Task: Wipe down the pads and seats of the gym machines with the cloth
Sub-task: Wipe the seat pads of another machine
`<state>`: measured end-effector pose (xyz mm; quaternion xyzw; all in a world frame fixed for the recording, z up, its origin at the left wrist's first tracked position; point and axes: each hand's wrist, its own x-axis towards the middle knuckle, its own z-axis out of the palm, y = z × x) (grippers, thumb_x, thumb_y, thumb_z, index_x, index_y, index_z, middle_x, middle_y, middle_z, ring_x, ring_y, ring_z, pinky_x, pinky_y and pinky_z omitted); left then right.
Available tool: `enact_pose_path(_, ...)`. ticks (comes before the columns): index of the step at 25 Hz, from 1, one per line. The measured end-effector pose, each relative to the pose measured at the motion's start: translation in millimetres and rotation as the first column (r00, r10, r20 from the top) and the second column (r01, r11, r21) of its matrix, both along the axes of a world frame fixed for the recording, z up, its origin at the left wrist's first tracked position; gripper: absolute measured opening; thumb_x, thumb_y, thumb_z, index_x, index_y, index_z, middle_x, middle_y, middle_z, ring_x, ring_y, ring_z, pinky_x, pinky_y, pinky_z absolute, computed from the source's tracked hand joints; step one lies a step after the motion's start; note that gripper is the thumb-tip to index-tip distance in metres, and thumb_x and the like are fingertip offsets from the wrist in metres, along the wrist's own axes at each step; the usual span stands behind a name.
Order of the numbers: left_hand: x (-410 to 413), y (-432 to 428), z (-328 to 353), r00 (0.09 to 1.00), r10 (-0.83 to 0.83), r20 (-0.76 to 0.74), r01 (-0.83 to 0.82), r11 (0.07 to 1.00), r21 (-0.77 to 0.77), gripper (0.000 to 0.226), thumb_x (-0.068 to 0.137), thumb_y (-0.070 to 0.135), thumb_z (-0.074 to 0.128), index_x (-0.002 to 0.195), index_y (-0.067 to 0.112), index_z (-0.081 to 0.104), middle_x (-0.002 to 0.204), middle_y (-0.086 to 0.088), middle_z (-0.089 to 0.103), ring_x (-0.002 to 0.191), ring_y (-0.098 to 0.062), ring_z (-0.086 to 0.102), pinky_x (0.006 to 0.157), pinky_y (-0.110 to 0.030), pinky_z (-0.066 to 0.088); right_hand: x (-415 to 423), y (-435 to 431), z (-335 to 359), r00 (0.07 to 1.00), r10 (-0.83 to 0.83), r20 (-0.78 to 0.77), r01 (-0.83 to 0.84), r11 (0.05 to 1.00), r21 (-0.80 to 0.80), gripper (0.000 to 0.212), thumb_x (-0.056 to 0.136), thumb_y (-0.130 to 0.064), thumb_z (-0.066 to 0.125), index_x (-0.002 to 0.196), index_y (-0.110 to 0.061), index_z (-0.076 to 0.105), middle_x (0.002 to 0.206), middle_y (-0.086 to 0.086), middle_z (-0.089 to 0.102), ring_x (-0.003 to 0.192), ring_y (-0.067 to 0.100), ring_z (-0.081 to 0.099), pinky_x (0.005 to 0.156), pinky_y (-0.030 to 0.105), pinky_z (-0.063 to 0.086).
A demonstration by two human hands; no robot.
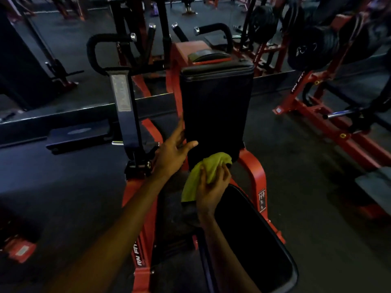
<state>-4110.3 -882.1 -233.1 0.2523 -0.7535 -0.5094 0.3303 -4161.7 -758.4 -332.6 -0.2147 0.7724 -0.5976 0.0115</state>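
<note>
Over black seat (254,240), bunching yellow-green cloth (211,166) in right hand (211,192) at base of upright pad (215,111), apparently bracing its side with spread left hand (171,154).

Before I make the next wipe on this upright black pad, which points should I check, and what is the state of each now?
1. Right hand grips the cloth: ok.
2. Cloth is at the lower end of the upright pad: ok.
3. Left hand is open at the pad's left edge, out of the cloth's way: ok.
4. Pad surface already clean: cannot tell, too dark.
5. Seat already wiped: cannot tell.
</note>
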Motion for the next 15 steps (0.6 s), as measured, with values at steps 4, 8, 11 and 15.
enact_pose_path(4,12,-16,-10,0.994,-0.055,-0.095,0.074,0.976,0.203,0.056,0.097,-0.013,0.046,0.149,0.008,0.038,0.148,-0.005,0.047,0.127,0.002,0.052,0.117,-0.038,0.035,-15,13,26,0.952,0.133,-0.276,-0.074,0.973,0.217,0.062,0.099,-0.054,0.05,0.154,-0.03,0.038,0.159,-0.003,0.031,0.13,0.013,0.049,0.093,0.036,0.052)
enact_pose_path(8,16,-30,-9,0.981,-0.144,-0.131,0.184,0.908,0.376,0.051,0.099,-0.003,0.045,0.147,0.015,0.048,0.141,0.001,0.059,0.131,-0.008,0.053,0.104,-0.021,0.045,-43,6,63,0.815,0.232,-0.53,-0.126,0.965,0.228,0.06,0.099,-0.032,0.063,0.154,-0.022,0.042,0.159,-0.007,0.03,0.14,0.025,0.045,0.105,0.052,0.048)
enact_pose_path(11,17,-35,-19,0.967,-0.191,-0.171,0.249,0.857,0.45,0.045,0.101,0.007,0.046,0.145,0.018,0.052,0.135,0.007,0.063,0.129,-0.008,0.055,0.098,-0.019,0.045,-55,-10,86,0.779,0.105,-0.618,-0.003,0.986,0.164,0.059,0.095,-0.026,0.065,0.149,-0.01,0.048,0.153,0.0,0.033,0.134,0.03,0.047,0.104,0.051,0.048)
enact_pose_path(15,21,-40,-27,0.935,-0.169,-0.313,0.328,0.75,0.574,0.041,0.101,0.017,0.036,0.136,0.005,0.055,0.124,-0.001,0.07,0.119,-0.014,0.063,0.103,-0.026,0.048,-54,-10,77,0.476,0.264,-0.839,0.005,0.953,0.303,0.054,0.092,-0.03,0.061,0.143,-0.017,0.05,0.144,0.011,0.041,0.123,0.035,0.044,0.105,0.05,0.04)
